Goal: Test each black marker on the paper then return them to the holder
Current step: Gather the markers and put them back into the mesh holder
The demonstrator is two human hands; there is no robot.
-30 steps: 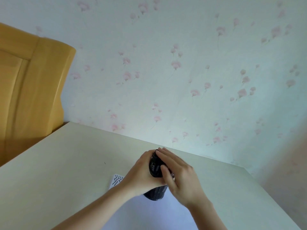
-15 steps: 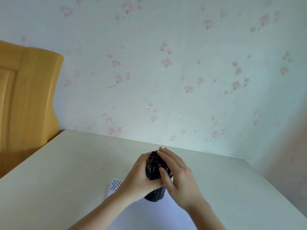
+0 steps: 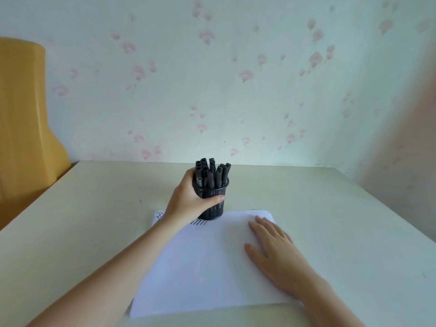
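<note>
A black mesh holder (image 3: pixel 213 210) stands on the far edge of a white sheet of paper (image 3: pixel 207 263) and is packed with several black markers (image 3: pixel 212 173), capped ends up. My left hand (image 3: pixel 188 201) is wrapped around the holder from the left, thumb across its front. My right hand (image 3: pixel 271 246) lies flat, palm down, on the right part of the paper with fingers together and nothing in it. Black zigzag and line marks (image 3: pixel 160 215) show at the paper's far left corner, partly hidden by my left wrist.
The paper lies on a cream table (image 3: pixel 342 220) that meets a pale wall with pink flower print (image 3: pixel 236 90). A yellow wooden piece of furniture (image 3: pixel 21 119) stands at the left, beside the table's far left corner.
My right hand has left the marker tops and come down flat on the paper. My left hand still grips the holder. The camera has tilted down, showing more of the paper.
</note>
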